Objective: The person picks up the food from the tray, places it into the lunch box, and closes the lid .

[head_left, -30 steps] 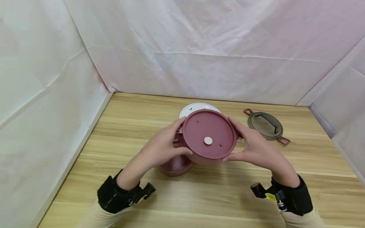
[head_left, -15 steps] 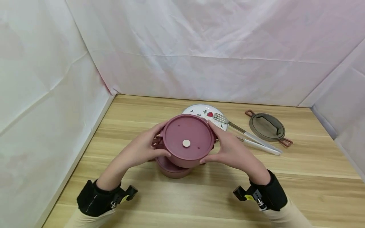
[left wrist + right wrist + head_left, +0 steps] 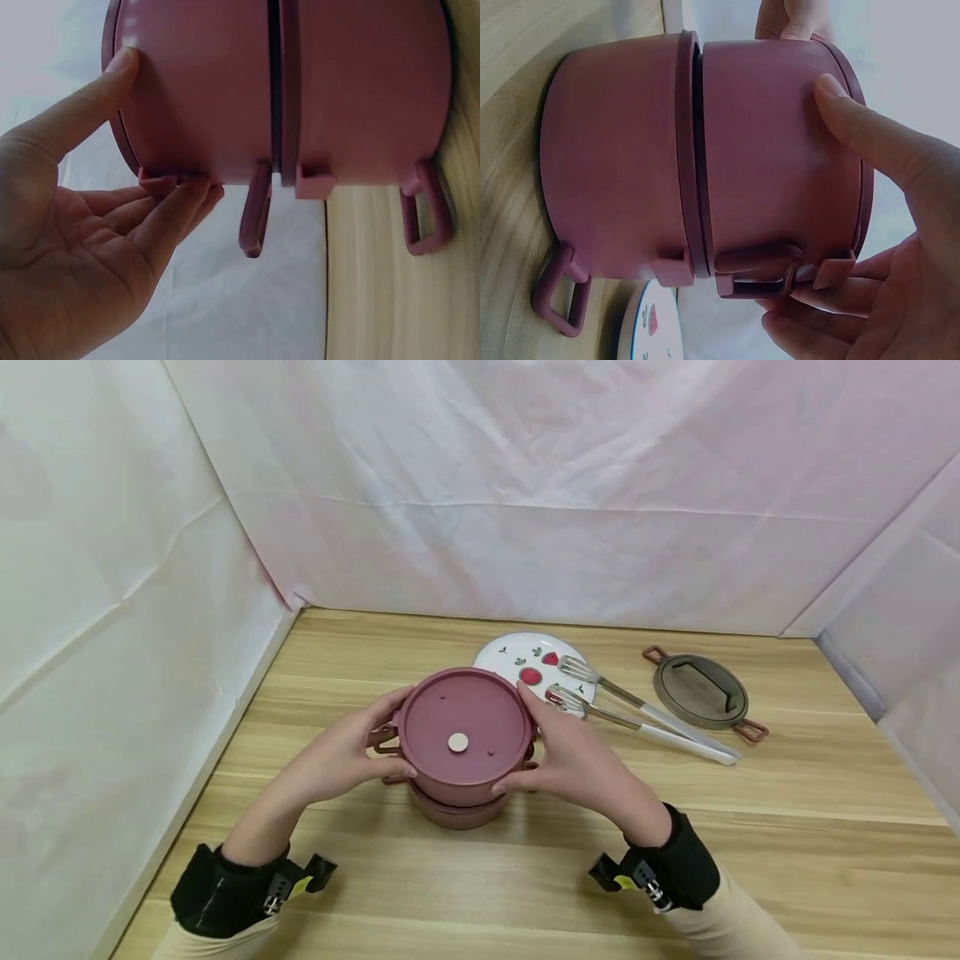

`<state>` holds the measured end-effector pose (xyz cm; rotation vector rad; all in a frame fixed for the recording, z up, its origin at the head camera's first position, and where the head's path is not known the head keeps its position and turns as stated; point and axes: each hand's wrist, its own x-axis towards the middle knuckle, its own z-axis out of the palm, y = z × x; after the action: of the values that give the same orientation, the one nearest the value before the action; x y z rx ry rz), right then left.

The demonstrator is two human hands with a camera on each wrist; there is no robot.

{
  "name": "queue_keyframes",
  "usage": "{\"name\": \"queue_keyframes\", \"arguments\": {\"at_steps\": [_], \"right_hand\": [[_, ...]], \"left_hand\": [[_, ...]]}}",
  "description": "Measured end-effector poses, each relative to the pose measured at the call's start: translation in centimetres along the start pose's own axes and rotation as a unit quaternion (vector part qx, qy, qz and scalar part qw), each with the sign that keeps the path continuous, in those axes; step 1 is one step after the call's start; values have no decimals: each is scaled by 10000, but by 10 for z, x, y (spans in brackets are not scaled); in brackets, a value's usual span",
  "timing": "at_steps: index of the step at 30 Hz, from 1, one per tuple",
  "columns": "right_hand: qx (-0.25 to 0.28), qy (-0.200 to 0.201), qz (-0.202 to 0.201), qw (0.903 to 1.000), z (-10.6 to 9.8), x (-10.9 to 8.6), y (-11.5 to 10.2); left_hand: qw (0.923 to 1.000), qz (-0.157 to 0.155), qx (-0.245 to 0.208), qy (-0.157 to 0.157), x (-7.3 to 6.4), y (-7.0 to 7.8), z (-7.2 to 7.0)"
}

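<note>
Two mauve lidded pots are stacked on the wooden table. The upper pot (image 3: 465, 718) has a flat lid with a cream round spot. Beneath it stands the lower pot (image 3: 459, 817), mostly covered in the head view. A narrow dark line parts them in both wrist views; whether they touch I cannot tell. My left hand (image 3: 348, 756) grips the upper pot's left side, its thumb (image 3: 112, 79) on the wall near the lid and its fingers by a lug. On the other side my right hand (image 3: 581, 760) holds it likewise, with fingertips close to the loop handle (image 3: 761, 270).
Behind the pots lies a white plate (image 3: 491, 656) with a strawberry pattern. Slotted tongs (image 3: 660, 722) with white handles lean on its right rim. Farther right sits a small lidded brown pan (image 3: 701, 693) with two handles. White cloth walls (image 3: 525, 560) border the table.
Both hands have carried the upper pot leftward and down, from right of the lower pot to over it. The plate and tongs have come into fuller view.
</note>
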<state>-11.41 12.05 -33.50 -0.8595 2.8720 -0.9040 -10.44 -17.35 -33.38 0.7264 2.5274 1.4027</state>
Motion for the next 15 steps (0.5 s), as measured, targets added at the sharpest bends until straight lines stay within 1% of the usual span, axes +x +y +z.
{"name": "queue_keyframes", "arguments": {"at_steps": [5, 11, 15], "right_hand": [[-181, 83, -87, 9998, 2, -1, -2], [-267, 95, -169, 9995, 3, -3, -4], [-293, 60, -120, 9995, 4, -4, -6]], "left_hand": [[10000, 71, -23, -32, -2, -4, -3], [9995, 257, -134, -114, -2, -7, -4], [9993, 317, -131, -146, -3, -10, -4]]}}
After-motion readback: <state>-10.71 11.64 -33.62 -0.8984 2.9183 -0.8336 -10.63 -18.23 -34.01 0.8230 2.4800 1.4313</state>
